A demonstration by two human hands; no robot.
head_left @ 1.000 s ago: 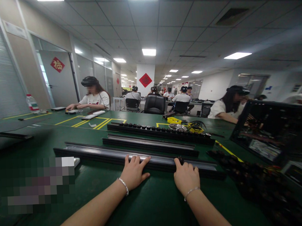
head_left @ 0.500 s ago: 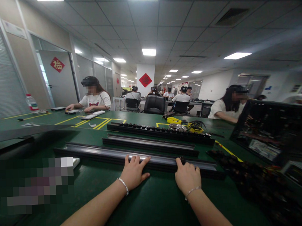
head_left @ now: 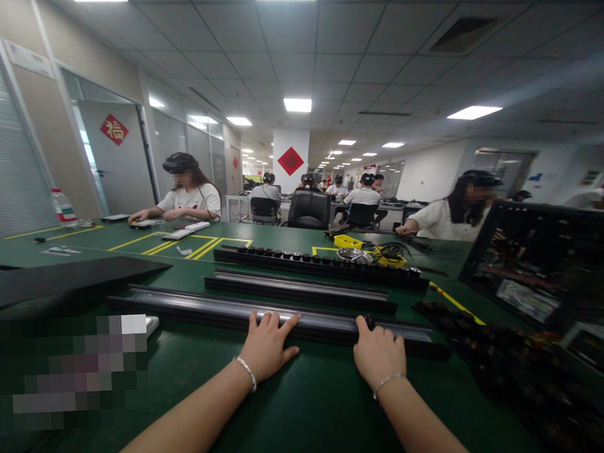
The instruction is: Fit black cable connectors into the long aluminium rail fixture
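A long black rail [head_left: 195,306] with a shiny grey channel lies across the green table in front of me. My left hand [head_left: 270,345] rests on its near edge, fingers spread. Further right, my right hand [head_left: 380,356] is at the same rail, fingers bent, with a small black part [head_left: 369,322] at its fingertips. Behind lies a shorter black rail [head_left: 299,288], and beyond it another rail [head_left: 278,255] carries a row of small black parts.
Right of the rails are a heap of dark parts [head_left: 508,371] and an open black case [head_left: 558,262]. A yellow tray [head_left: 348,242] and a metal dish [head_left: 354,255] sit behind. A dark sheet [head_left: 74,276] lies left. People sit across the table.
My right hand has shifted slightly right along the rail with the small black part. My left hand has stayed put. The person at the right has reached an arm forward over the table.
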